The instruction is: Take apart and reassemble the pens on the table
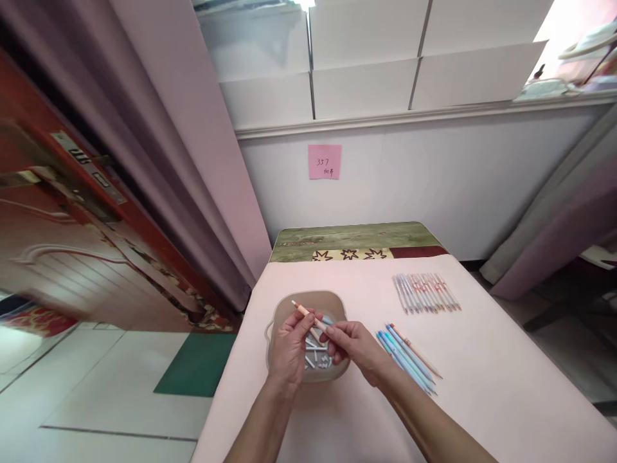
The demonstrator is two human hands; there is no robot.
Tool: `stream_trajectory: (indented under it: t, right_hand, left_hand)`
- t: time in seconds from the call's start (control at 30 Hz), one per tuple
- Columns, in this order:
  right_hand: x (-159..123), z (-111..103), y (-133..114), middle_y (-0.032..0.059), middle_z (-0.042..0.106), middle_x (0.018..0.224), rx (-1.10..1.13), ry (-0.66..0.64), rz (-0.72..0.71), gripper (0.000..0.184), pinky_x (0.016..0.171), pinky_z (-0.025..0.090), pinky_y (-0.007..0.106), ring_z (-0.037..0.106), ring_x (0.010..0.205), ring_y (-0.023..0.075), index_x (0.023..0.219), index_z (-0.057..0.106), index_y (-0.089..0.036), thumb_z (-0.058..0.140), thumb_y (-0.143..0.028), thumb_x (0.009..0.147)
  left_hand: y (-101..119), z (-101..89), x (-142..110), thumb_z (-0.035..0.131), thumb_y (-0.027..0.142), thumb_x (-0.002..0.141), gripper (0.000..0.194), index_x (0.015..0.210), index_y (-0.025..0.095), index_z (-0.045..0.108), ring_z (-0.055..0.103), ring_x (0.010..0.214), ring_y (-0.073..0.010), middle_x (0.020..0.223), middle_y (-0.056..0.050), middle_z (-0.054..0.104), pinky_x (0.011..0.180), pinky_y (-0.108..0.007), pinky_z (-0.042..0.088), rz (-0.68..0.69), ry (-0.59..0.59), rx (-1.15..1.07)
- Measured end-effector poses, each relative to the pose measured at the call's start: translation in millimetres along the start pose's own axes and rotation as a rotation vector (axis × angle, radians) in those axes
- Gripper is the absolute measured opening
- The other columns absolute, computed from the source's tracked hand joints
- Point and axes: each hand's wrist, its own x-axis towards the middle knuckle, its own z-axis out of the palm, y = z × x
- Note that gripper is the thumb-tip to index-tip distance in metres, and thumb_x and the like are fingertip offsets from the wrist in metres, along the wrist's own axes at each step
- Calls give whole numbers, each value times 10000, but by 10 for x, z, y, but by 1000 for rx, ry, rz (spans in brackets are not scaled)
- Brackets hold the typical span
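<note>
Rn the L hand [289,331] is pinched nearly closed, thumb & fingertips gripping the peach pen [303,310] partway along its barrel. The R hand [351,341] has its thumb & fingers closed on the lower-right end of the same pen, w/ the other fingers curled under. The pen is held tilted, white-tipped end pointing up-left, above the beige tray [284,308], which sits on the near-center part of the table w/ a pale pink cover [366,411]. In the tray, partly hidden by the hands: white & grey small parts [315,354], some rod-like, plus smth light blue [328,319] by the R fingers; exact type can't tell. To the R of the tray, near the R forearm, is a loose bunch of blue pens [407,360] w/ a beige & orange pen [417,354] along its R side, all slanting. Farther back on the R, clear-barreled pens [424,294] lie side by side in a row, well apart from the tray. Beyond the cover, the table's far edge shows a green wood-look strip [351,236]. On the wall behind: a pink note [324,162] w/ "357" & more handwriting under it.
</note>
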Motion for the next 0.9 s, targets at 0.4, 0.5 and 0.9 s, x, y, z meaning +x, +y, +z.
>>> stream_trajectory:
  t: [0.4, 0.5, 0.9]
  right_hand:
    - [77, 108, 55, -50, 494, 507, -193, 139, -21, 430, 428, 300, 206, 390, 415, 75, 689, 571, -165, 595, -591, 742]
    - [91, 102, 52, -72, 497, 562, -253, 257, -161, 369, 473, 321, 195, 425, 489, 77, 749, 557, -184, 771, -447, 604]
    - [30, -7, 49, -37, 544, 611, -600, 420, -283, 118, 550, 359, 222, 492, 575, 124, 655, 517, -205, 628, -231, 687]
  left_hand:
    - [-29, -91, 85, 809, 250, 608, 273, 816, 137, 674, 672, 735, -143, 763, -24, 719, 666, -222, 502, 46, 67, -48]
    - [-35, -99, 101, 801, 254, 621, 259, 818, 139, 679, 671, 741, -142, 769, -21, 717, 675, -222, 501, 58, 70, -38]
    - [-46, -134, 176, 773, 261, 655, 225, 805, 145, 652, 665, 744, -127, 751, -17, 701, 702, -222, 511, 150, 176, -89]
